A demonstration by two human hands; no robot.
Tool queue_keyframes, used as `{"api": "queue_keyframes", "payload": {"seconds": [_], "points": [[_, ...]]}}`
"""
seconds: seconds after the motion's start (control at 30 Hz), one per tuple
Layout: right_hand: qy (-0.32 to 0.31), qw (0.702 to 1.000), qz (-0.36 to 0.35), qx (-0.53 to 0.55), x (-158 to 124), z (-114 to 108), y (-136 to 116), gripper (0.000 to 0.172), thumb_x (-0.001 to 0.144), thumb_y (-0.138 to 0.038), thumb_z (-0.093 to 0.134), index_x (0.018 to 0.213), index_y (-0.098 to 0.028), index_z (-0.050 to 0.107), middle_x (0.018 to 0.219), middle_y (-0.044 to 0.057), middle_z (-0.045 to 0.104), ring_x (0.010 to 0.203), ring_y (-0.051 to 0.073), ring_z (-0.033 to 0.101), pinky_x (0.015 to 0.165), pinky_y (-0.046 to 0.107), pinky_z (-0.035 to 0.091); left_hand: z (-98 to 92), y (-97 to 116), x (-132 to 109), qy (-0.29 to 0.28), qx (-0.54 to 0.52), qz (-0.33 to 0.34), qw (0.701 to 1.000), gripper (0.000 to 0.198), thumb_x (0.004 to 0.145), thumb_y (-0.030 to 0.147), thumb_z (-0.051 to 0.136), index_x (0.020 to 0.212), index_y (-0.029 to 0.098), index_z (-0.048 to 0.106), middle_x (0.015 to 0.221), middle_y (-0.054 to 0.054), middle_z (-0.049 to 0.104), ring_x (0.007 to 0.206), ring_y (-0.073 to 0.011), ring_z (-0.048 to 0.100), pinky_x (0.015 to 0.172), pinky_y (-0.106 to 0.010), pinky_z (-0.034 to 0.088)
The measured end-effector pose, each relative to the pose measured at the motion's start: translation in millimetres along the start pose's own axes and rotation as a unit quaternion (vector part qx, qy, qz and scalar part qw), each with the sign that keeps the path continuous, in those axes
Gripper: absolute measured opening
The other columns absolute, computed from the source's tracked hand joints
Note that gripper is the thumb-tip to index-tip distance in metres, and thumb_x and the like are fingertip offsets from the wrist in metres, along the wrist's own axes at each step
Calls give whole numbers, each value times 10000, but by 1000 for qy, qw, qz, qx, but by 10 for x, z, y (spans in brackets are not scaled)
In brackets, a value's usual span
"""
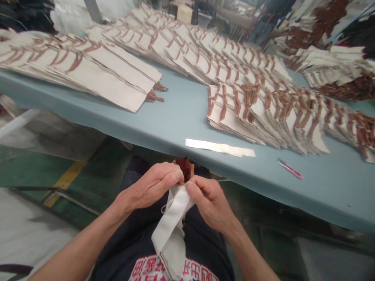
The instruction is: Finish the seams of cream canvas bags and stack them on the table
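Observation:
A cream fabric piece with a brown edge (172, 249) hangs over my lap, held up at its brown end. My left hand (156, 181) pinches that brown end from the left. Close beside it, my right hand (208, 199) grips the same end, thumb pressed on top. A white strip (166, 226) runs down from between my fingers, folded over the cream fabric. A loose thread (164, 209) dangles near the left thumb. The inside of the brown part shows between the two hands.
On the blue-covered table (181, 117) lie flat cream pieces (114, 74) at left and overlapping brown-edged stacks (263, 105) at right. A white strip of labels or tape (219, 147) and pink-handled thread snips (291, 169) lie near the front edge. More piles (331, 66) stand behind.

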State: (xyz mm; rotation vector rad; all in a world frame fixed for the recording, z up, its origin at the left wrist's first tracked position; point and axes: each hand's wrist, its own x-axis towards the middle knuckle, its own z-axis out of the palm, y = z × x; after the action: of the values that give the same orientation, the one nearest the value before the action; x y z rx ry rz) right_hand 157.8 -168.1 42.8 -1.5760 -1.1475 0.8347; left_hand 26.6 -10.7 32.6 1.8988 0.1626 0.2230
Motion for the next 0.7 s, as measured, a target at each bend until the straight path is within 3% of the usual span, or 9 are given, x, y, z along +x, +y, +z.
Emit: {"api": "queue_keyframes", "payload": {"seconds": [0.1,0.2,0.33,0.53,0.7], "points": [[-5,1000,-22,-20,-5,-17,-5,386,1040,-330,514,677,-199,506,622,-49,466,568,103,403,554,254,319,-46,89,7,-64,-19,3,998,453,1086,399,329,682,203,393,676,42,388,630,-133,358,619,-273,310],[-6,996,-62,-59,3,-48,2,359,1047,-299,519,702,-199,524,643,-43,502,586,108,440,585,256,340,-58,162,22,-81,-18,-7,997,438,1085,387,356,686,212,312,674,54,317,612,-121,300,591,-273,267],[-13,988,-100,-114,14,-101,27,322,1059,-283,520,748,-205,547,675,-30,547,595,117,469,594,260,353,-66,185,49,-96,-40,-30,994,437,1076,396,380,685,211,319,677,49,305,613,-119,299,572,-265,263],[-30,963,-148,-224,11,-134,65,361,1090,-295,473,740,-216,511,672,-5,563,603,138,489,588,273,338,-111,191,102,-167,-86,-120,975,539,1057,561,386,659,199,418,668,21,366,612,-131,338,528,-252,290],[-27,954,-160,-253,2,-138,91,380,1100,-337,466,743,-220,519,671,1,582,601,142,507,588,271,340,-80,211,109,-178,-110,-140,968,592,1031,638,410,637,197,428,627,23,357,569,-119,293,479,-251,243]]}}
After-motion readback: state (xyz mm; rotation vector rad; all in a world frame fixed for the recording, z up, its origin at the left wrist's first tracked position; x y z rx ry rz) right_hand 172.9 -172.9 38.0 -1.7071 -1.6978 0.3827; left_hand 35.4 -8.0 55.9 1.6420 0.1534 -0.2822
